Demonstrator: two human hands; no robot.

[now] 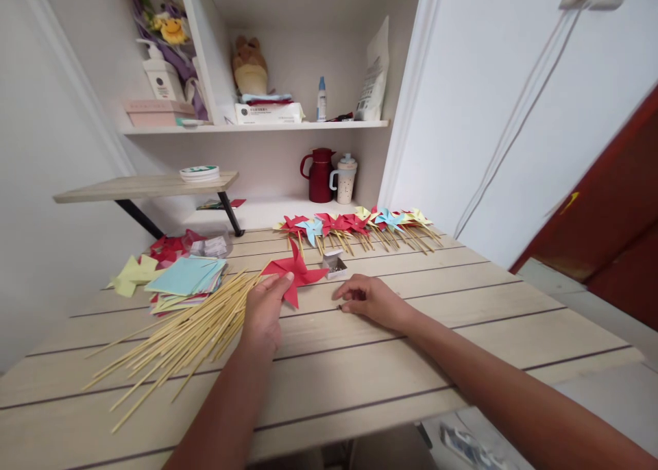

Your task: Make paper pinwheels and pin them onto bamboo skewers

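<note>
My left hand [264, 312] is closed on a red paper pinwheel [294, 276], thumb pressed on the paper near its middle. The pinwheel is held just above the table, its blades folded and pointing outward. My right hand [373, 302] is low over the wood, fingers curled with a gap between forefinger and thumb. At the thumb tip is a tiny dark piece [339, 307], too small to name. Behind that hand stands a small open box [335, 264] with small dark bits inside. Thin wooden sticks [190, 340] are piled left of my left hand.
A row of finished pinwheels [334, 225] on sticks lies along the back. Coloured paper squares [186, 276], a yellow pinwheel [132, 275] and a clear plastic tub [212, 244] are at left. Behind are a red jug [321, 175], a cup [346, 180] and a raised shelf [149, 186].
</note>
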